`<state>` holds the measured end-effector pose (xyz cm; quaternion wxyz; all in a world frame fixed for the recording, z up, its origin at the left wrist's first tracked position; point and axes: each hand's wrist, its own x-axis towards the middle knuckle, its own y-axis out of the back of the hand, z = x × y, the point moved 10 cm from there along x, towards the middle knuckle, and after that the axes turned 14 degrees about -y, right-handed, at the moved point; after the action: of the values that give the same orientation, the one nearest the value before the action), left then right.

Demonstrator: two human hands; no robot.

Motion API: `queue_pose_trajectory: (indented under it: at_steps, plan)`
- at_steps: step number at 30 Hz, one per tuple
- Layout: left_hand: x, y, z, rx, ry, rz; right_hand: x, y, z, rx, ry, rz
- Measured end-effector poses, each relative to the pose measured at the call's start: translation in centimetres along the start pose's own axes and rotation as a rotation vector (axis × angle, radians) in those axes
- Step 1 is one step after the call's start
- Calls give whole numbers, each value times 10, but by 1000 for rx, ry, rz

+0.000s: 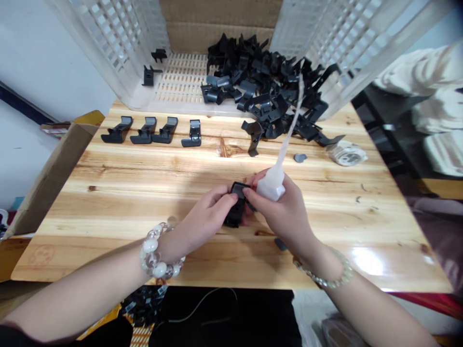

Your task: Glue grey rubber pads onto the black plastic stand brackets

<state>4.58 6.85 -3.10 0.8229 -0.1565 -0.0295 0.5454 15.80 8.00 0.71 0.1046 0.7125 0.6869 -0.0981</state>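
Observation:
Near the middle of the wooden table, my left hand (204, 209) is closed on a black plastic clip-like part (235, 212), its thumb pressed on the upper face. My right hand (280, 207) grips a white squeeze bottle (271, 185) whose long, thin translucent nozzle (289, 132) points up and away from me. The thumb and fingers of that hand also touch the same black part from the right. My fingers hide some of the part and the lower bottle. A small dark grey pad (280, 244) lies below my right hand.
A white plastic crate (181, 103) at the back holds a heap of black parts (253, 72), some spilling onto the table (126, 202). Several similar parts (146, 131) stand in a row at left. A tape roll (346, 153) and a grey disc (300, 157) lie at right.

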Motion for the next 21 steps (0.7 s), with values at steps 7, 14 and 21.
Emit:
queue_pose_trajectory:
  at_steps: [7, 14, 21]
  plan:
    - [7, 20, 24, 285, -148, 1, 1, 3, 1, -115, 17, 16]
    - [10, 19, 25, 291, -123, -31, 2, -2, 6, -114, -15, -25]
    - [12, 19, 25, 280, -123, 1, 2, -2, 9, -71, -22, -61]
